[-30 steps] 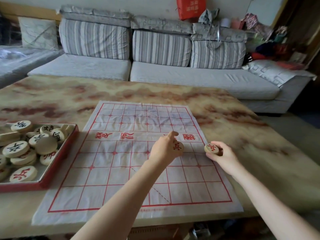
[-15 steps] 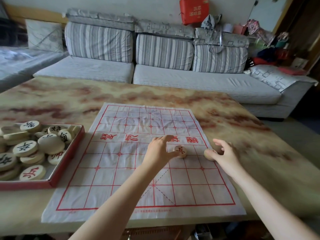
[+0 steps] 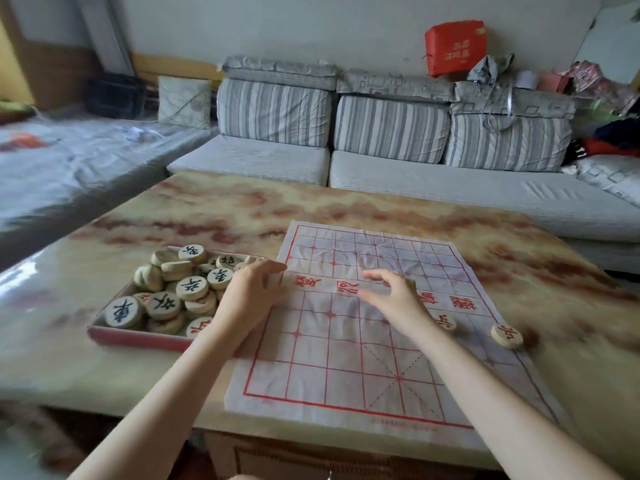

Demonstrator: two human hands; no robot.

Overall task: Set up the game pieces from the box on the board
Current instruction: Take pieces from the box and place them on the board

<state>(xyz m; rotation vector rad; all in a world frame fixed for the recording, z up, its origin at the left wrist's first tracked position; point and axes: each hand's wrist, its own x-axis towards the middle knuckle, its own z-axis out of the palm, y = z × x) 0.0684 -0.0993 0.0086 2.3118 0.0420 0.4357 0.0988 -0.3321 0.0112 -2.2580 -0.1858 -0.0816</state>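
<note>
A white paper board (image 3: 363, 341) with a red grid lies on the marble-patterned table. Two round wooden pieces with red characters sit on its right side: one (image 3: 446, 322) beside my right forearm, another (image 3: 506, 335) at the board's right edge. A red box (image 3: 138, 337) heaped with several wooden pieces (image 3: 162, 304) stands left of the board. My left hand (image 3: 251, 297) hovers at the box's right end, fingers relaxed and holding nothing. My right hand (image 3: 394, 301) is over the board's middle, fingers spread, also holding nothing.
The table (image 3: 311, 209) stretches back to a grey striped sofa (image 3: 381, 161). Its front edge runs just below the board. A plastic-covered seat (image 3: 69, 168) lies to the left. Bags and clutter pile up at the sofa's right end.
Both hands have let go of their red pieces, which now sit on the board's right side. Both hands have moved left, the left one reaching the box. The view has swung left.
</note>
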